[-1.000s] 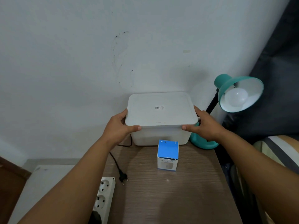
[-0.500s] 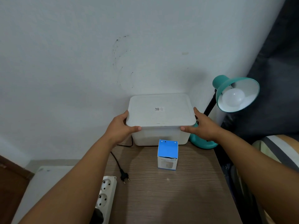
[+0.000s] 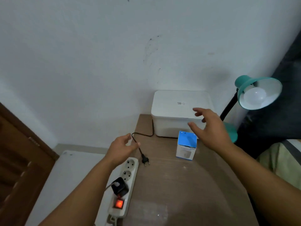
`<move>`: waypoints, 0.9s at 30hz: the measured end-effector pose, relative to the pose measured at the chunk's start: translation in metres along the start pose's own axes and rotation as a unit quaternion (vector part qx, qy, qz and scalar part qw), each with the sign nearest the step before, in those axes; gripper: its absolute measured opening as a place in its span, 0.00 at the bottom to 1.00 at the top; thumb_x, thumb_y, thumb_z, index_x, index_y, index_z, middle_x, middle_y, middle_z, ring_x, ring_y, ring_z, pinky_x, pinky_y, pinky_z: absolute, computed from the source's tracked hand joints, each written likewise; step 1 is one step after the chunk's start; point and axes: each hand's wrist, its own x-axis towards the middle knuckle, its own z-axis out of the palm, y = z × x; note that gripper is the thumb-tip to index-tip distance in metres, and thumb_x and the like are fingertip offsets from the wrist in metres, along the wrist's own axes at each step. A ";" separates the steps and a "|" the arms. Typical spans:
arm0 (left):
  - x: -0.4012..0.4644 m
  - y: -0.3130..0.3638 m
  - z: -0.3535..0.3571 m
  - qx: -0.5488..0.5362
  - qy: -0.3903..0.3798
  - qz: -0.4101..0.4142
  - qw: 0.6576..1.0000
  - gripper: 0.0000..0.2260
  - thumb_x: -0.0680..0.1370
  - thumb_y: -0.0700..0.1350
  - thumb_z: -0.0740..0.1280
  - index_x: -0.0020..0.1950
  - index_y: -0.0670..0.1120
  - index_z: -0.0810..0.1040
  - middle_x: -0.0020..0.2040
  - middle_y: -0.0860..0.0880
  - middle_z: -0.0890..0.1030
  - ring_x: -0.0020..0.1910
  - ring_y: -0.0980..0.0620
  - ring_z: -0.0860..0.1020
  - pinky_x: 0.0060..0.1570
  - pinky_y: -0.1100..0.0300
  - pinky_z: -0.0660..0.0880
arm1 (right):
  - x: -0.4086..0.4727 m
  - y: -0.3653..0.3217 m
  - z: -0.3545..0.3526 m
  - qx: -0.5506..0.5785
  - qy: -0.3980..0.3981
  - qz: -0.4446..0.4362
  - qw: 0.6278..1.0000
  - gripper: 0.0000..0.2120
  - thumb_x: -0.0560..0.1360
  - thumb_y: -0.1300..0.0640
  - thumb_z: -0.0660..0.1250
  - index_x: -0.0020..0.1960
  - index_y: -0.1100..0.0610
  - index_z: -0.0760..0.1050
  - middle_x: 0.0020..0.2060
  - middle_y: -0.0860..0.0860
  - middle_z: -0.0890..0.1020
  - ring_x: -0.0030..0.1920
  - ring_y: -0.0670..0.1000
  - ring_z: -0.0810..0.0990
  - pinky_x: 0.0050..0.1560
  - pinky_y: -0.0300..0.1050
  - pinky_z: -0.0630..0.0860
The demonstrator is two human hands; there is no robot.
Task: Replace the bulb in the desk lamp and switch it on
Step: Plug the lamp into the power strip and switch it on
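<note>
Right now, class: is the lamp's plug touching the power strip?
Apart. The head view shows the plug lying on the table beside the power strip, with a strip of bare wood between them.

No text can be read. The white container carries a small dark label on its lid, and the blue-and-white bulb box bears print, both too blurred to make out.

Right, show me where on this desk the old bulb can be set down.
The bare stretch of desk nearest the person, bordered by the power strip on the left and the blue bulb box behind, is widest. The back is crowded: white container, loose plug and lamp.
</note>
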 end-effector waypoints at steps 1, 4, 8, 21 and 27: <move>-0.006 -0.009 -0.002 -0.003 -0.007 -0.009 1.000 0.37 0.75 0.56 0.73 0.79 0.45 0.63 0.76 0.48 0.70 0.74 0.50 0.69 0.71 0.53 0.66 | -0.004 -0.011 0.008 0.003 -0.019 -0.011 1.000 0.24 0.76 0.50 0.72 0.70 0.49 0.72 0.54 0.44 0.77 0.51 0.47 0.74 0.51 0.40 0.68; -0.022 -0.030 -0.010 -0.025 -0.026 -0.035 0.999 0.36 0.76 0.53 0.74 0.79 0.43 0.63 0.76 0.47 0.70 0.74 0.49 0.70 0.66 0.58 0.66 | -0.014 -0.038 0.040 0.012 -0.089 -0.029 0.996 0.20 0.77 0.51 0.71 0.68 0.49 0.75 0.52 0.44 0.78 0.46 0.44 0.74 0.49 0.38 0.69; -0.033 -0.057 -0.019 -0.036 -0.047 -0.063 0.996 0.32 0.77 0.52 0.73 0.78 0.45 0.66 0.75 0.47 0.71 0.73 0.50 0.71 0.64 0.59 0.66 | -0.024 -0.056 0.088 0.026 -0.185 -0.020 0.982 0.15 0.78 0.53 0.70 0.64 0.52 0.79 0.49 0.46 0.81 0.45 0.46 0.77 0.52 0.43 0.75; -0.047 -0.112 -0.010 -0.136 -0.122 -0.086 0.979 0.20 0.81 0.46 0.69 0.73 0.59 0.73 0.64 0.60 0.81 0.63 0.59 0.79 0.68 0.49 0.73 | -0.040 -0.051 0.186 -0.046 -0.331 0.104 0.937 0.16 0.80 0.49 0.66 0.64 0.57 0.77 0.52 0.53 0.82 0.53 0.53 0.80 0.55 0.49 0.75; -0.051 -0.117 0.001 -0.187 -0.121 -0.081 0.971 0.18 0.83 0.46 0.64 0.70 0.63 0.73 0.57 0.63 0.84 0.57 0.60 0.82 0.61 0.57 0.77 | -0.040 -0.047 0.192 -0.044 -0.344 0.092 0.933 0.13 0.80 0.50 0.67 0.62 0.52 0.80 0.48 0.46 0.83 0.48 0.47 0.79 0.48 0.46 0.74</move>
